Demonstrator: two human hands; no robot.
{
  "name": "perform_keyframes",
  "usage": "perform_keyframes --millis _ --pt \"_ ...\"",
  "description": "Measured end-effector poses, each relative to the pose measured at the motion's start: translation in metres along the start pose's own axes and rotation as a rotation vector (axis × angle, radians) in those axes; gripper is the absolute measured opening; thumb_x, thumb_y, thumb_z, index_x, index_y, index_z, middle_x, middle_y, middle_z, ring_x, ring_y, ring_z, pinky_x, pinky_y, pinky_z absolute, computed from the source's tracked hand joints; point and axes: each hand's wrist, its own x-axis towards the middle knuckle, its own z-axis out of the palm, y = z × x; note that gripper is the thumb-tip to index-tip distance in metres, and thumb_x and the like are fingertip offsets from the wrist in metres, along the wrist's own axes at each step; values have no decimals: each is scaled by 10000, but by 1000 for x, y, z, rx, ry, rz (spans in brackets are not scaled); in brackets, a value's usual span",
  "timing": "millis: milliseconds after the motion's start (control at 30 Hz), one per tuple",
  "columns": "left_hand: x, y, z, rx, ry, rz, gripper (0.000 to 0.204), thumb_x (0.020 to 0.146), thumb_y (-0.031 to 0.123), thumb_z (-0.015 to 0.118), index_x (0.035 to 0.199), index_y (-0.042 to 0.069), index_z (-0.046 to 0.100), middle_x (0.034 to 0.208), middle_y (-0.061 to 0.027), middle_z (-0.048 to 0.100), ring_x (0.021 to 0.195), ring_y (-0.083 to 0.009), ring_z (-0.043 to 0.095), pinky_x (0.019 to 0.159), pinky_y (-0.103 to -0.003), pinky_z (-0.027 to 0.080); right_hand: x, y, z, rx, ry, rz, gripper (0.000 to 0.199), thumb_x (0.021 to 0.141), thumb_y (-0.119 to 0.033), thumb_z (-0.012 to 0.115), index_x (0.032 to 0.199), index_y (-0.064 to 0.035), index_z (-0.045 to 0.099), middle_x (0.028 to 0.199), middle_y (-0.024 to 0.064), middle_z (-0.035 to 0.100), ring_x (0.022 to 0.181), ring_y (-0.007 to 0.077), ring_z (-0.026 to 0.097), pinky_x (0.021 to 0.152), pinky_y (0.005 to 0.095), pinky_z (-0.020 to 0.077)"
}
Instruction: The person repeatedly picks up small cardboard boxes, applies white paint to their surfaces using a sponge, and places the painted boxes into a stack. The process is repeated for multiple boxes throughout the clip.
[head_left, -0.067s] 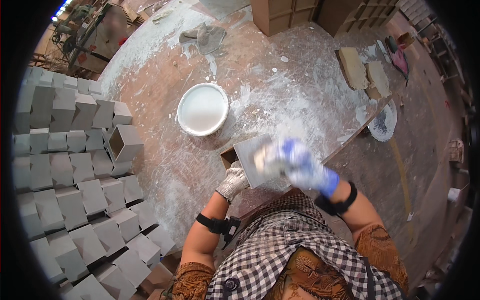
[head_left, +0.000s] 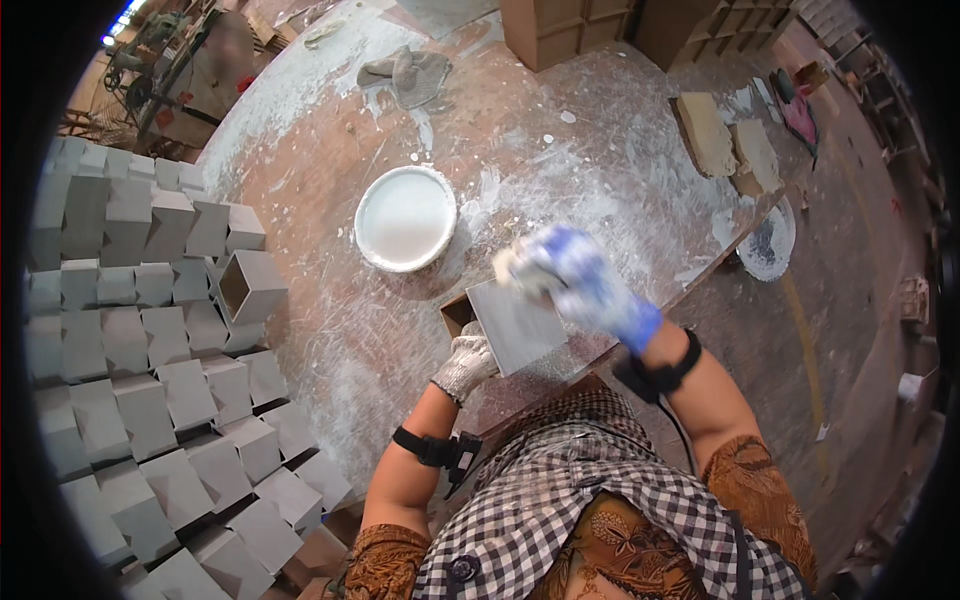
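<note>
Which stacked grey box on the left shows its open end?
The grey box left of and just below the white basin: its brown hollow inside shows; the other boxes show grey faces.

"What's at the top of the frame?"
"Brown boxes, right of centre; a crumpled grey cloth lies left of them."
"And at right?"
"A yellow line crosses the floor."
</note>
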Motion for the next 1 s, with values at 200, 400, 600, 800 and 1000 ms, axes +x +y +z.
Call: perform_keyframes --millis 200,400,600,800,1000 --pt "15 2 -3 478 -38 164 425 846 422 545 1172 152 589 1055 -115 641 942 -248 630 729 -373 516 -40 8 28 -368 -251 -169 365 638 -63 595 964 -225 610 1091 -21 569 1096 152 509 895 320 367" --pt "-11 95 -28 397 -18 -56 372 862 321 556 1173 120 589 1098 -128 624 982 -231 615 759 -348 510 -100 -38 0 -172 -368 -164 391 559 4 599 924 -132 631 963 9 611 894 237 604 766 369 482" --pt "-30 130 -43 -1155 -86 -281 377 909 233 549 1241 60 504 1144 -73 602 995 -185 597 794 -324 515 -32 -49 4 -579 -59 -379 347 577 -35 636 879 -206 621 1003 -22 579 872 194 566 742 335 431" --pt "-20 104 -49 62 87 -16 312 888 268 565 1139 83 565 1065 -70 628 929 -213 606 745 -339 499 32 13 24 -532 -144 -293 359 589 -19 630 891 -215 631 997 -16 577 889 173 561 756 327 433" --pt "-34 82 -42 398 168 250 368 875 314 560 1161 83 572 1092 -110 622 965 -269 607 806 -358 492 -33 -25 35 -778 -402 -434 349 616 -47 631 923 -198 561 940 19 538 892 208 539 745 359 458"
